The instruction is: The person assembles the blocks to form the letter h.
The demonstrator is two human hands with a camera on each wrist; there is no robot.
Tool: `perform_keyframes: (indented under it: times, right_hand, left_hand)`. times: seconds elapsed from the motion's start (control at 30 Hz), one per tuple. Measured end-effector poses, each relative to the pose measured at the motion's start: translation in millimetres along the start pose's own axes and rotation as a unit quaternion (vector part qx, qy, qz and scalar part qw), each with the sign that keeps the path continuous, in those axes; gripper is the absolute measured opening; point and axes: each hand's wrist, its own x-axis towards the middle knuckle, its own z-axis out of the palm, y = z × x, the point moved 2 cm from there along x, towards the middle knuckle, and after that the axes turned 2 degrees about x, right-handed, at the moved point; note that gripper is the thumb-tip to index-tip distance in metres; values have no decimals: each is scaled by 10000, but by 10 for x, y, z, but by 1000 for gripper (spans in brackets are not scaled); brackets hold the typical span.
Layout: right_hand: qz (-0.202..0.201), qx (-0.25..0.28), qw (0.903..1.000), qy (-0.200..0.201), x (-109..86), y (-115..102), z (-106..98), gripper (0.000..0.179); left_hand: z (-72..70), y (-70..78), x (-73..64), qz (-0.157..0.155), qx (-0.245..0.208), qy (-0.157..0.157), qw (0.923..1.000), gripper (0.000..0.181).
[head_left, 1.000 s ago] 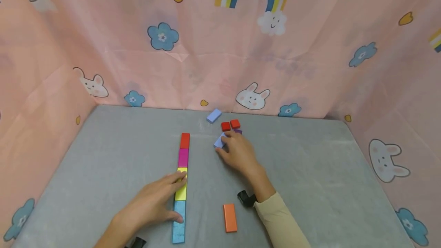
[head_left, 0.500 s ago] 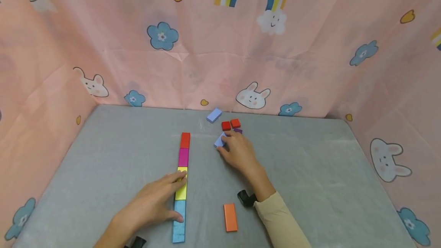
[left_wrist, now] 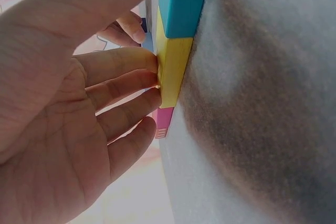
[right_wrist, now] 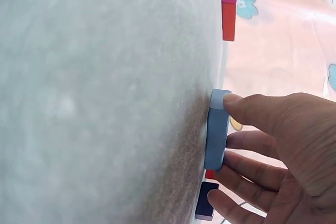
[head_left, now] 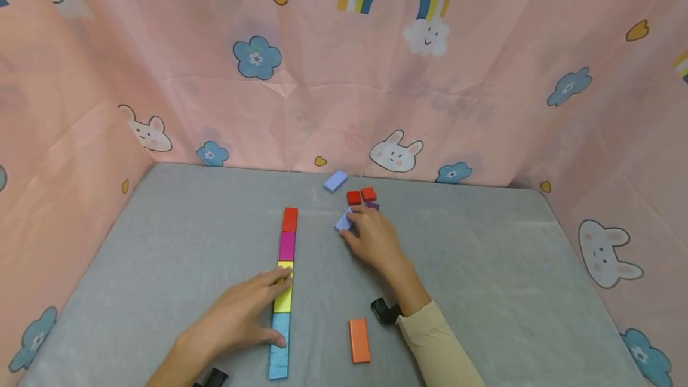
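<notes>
A straight row of flat blocks runs away from me in the head view: blue (head_left: 279,364), yellow (head_left: 282,301), magenta (head_left: 287,246) and red (head_left: 290,220). Over its near half lies my left hand (head_left: 231,318), thumb on the blue block and fingertips touching the yellow one; in the left wrist view those fingers (left_wrist: 123,64) are nearly straight. Farther back, my right hand (head_left: 376,240) pinches a pale blue block (head_left: 343,220) between thumb and fingers. The right wrist view has the thumb at one end of this block (right_wrist: 216,135), close over the grey cloth.
Behind the right hand sit two small red blocks (head_left: 353,197), a partly covered dark purple block (head_left: 372,205) and another pale blue block (head_left: 335,181) near the back edge. An orange block (head_left: 359,341) lies between the forearms. Pink printed curtain (head_left: 322,112) encloses the table.
The right thumb has closed in slightly against the pale blue block. The left hand and the row of blocks stay where they were; the head view shifts a little.
</notes>
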Motion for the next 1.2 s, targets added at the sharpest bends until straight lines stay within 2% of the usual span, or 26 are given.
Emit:
perform_keyframes:
  times: [0.27, 0.5, 0.87, 1.2]
  right_hand:
    - [277, 386, 9987, 182, 17, 1, 1, 46]
    - [237, 369, 9987, 269, 3, -7, -3, 43]
    - [102, 306, 9995, -26, -34, -23, -67, 45]
    - [-179, 666, 9963, -511, -129, -70, -152, 47]
  left_hand:
    - [3, 4, 6, -58, -35, -25, 10000, 99]
    - [9, 2, -2, -29, 2, -19, 10000, 98]
    - [10, 5, 12, -36, -5, -45, 10000, 99]
    - [7, 17, 18, -111, -111, -119, 9998, 100]
